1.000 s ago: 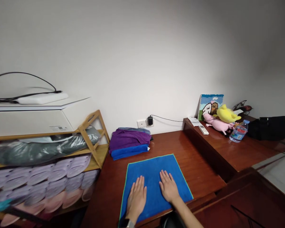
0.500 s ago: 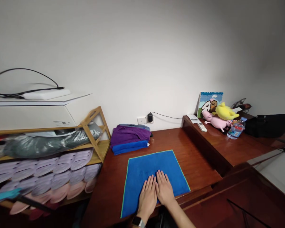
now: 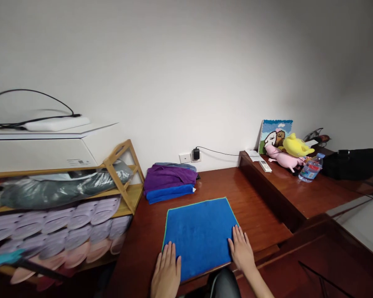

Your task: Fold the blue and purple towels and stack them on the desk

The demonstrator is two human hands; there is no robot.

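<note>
A blue cloth (image 3: 202, 236) with a green edge lies spread flat on the reddish-brown wooden table (image 3: 217, 182). My left hand (image 3: 167, 269) rests palm down on its near left edge, fingers stretched out. On the right edge lies my right hand (image 3: 240, 248), also flat, with the thumb apart from the fingers. Neither hand grips anything. Behind the cloth, against the wall, sits a stack of folded cloths: a purple cloth (image 3: 166, 177) on top of a blue folded cloth (image 3: 170, 193), with a greyish one at the back.
At left a wooden rack (image 3: 129, 186) holds slippers (image 3: 77, 215) and a white box (image 3: 37, 153). On the raised surface at right are plush toys (image 3: 284, 159), a water bottle (image 3: 311, 167) and a remote (image 3: 265, 166). A plugged-in charger (image 3: 196, 154) trails a cable along the wall.
My hands have moved apart from the cloth's near middle, the left to its left edge and the right to its right edge. The cloth stays spread out.
</note>
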